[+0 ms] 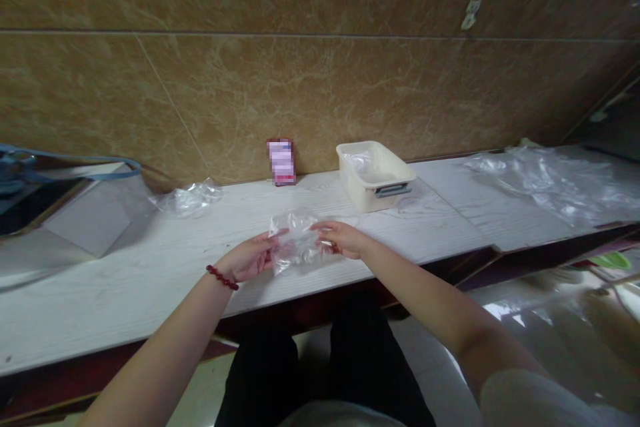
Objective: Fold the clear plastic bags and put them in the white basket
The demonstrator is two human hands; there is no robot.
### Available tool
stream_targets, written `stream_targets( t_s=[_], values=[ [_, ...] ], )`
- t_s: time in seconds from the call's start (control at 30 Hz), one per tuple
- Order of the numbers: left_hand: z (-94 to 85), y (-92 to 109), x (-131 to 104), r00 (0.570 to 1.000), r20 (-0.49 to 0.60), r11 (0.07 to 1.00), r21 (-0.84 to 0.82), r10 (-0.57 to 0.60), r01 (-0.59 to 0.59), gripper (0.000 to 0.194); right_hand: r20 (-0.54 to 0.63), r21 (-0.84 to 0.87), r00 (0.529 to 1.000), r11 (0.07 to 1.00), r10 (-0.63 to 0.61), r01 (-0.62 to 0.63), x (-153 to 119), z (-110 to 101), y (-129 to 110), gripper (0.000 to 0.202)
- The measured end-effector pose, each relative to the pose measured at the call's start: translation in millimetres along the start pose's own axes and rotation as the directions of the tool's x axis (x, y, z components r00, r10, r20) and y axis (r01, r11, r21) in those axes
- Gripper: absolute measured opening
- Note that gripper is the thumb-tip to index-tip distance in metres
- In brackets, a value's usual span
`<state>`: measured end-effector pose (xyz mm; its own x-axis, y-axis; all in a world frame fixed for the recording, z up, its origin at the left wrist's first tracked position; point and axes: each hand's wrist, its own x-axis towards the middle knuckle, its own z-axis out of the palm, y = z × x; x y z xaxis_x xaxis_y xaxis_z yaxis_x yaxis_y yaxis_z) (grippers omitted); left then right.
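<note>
A crinkled clear plastic bag (296,247) is held between my two hands, just above the front part of the white counter. My left hand (254,255), with a dark red bead bracelet on its wrist, grips the bag's left side. On the right side, the fingers of my right hand (343,240) are curled onto the same bag. Whether anything is inside the bag I cannot tell. Behind my right hand stands a cream plastic bin (363,195) with a grey handle and some clear plastic inside.
A phone-like object (283,163) leans on the brown tiled wall. Clear plastic (193,199) lies to its left, and a larger heap of clear plastic sheets (560,183) covers the counter at right. A white box (90,213) with a blue strap stands at far left.
</note>
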<state>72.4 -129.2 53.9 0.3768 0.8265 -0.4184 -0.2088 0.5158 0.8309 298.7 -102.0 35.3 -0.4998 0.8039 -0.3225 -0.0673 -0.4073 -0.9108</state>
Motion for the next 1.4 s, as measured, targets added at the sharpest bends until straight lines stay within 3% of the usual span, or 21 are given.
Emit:
stream_targets(
  t_s=[0.13, 0.2, 0.33, 0.47, 0.53, 0.6, 0.7, 0.83, 0.97, 1.1, 1.17, 1.23, 1.33, 1.4],
  values=[
    [-3.3, -1, 2, 0.999, -0.011, 0.999, 0.021, 0.031, -0.031, 0.015, -0.032, 0.063, 0.999, 0.998, 0.007, -0.005, 0, -1, -1, 0.003],
    [-3.9, -1, 2, 0.999, -0.006, 0.999, 0.002, 0.044, -0.044, 0.010, -0.036, 0.089, 0.999, 0.996, 0.007, -0.004, -1, -1, -1, 0.005],
    [2.1, 3, 0, 0.999, 0.041, 0.996, -0.084, 0.017, -0.014, 0.015, -0.037, 0.102, 0.999, 0.994, -0.039, 0.042, -5, -2, -4, 0.012],
    [17.4, 8, -5, 0.996, -0.019, 0.994, 0.060, 0.091, -0.090, 0.015, 0.014, 0.076, 0.998, 0.996, -0.056, 0.055, -12, -3, -11, 0.018],
    [25.1, 10, -8, 0.987, -0.034, 0.970, 0.194, 0.158, -0.149, 0.011, -0.002, -0.033, 0.994, 0.993, -0.109, 0.109, -18, -4, -14, 0.020],
    [30.9, 11, -10, 0.981, 0.025, 0.933, 0.307, 0.192, -0.191, 0.024, -0.007, -0.200, 0.981, 0.961, -0.195, 0.190, -25, -8, -16, 0.026],
    [38.3, 15, -10, 0.970, 0.140, 0.880, 0.409, 0.201, -0.242, 0.039, 0.037, -0.423, 0.962, 0.868, -0.269, 0.259, -38, -18, -19, 0.045],
    [57.0, 28, 3, 0.951, 0.226, 0.793, 0.529, 0.212, -0.303, 0.043, 0.039, -0.649, 0.937, 0.704, -0.348, 0.289, -58, -39, -38, 0.048],
    [92.0, 61, 36, 0.922, 0.237, 0.656, 0.650, 0.305, -0.384, 0.045, 0.008, -0.792, 0.909, 0.553, -0.418, 0.261, -73, -70, -86, 0.051],
    [135.1, 103, 84, 0.867, 0.271, 0.523, 0.709, 0.419, -0.474, 0.051, -0.079, -0.915, 0.870, 0.381, -0.487, 0.130, -69, -115, -146, 0.054],
    [155.8, 120, 111, 0.860, 0.264, 0.378, 0.814, 0.436, -0.441, 0.054, -0.100, -0.958, 0.851, 0.280, -0.515, 0.056, -57, -140, -168, 0.054],
    [173.0, 131, 140, 0.850, 0.250, 0.158, 0.921, 0.464, -0.357, 0.053, -0.130, -0.983, 0.859, 0.177, -0.494, -0.047, -42, -163, -181, 0.053],
    [188.5, 133, 184, 0.854, 0.284, -0.125, 0.959, 0.435, -0.255, 0.044, -0.147, -0.986, 0.872, -0.003, -0.467, -0.168, -15, -190, -183, 0.054],
    [192.5, 128, 210, 0.871, 0.297, -0.216, 0.950, 0.391, -0.227, 0.036, -0.160, -0.973, 0.887, -0.080, -0.434, -0.215, 1, -201, -178, 0.053]
  ],
)
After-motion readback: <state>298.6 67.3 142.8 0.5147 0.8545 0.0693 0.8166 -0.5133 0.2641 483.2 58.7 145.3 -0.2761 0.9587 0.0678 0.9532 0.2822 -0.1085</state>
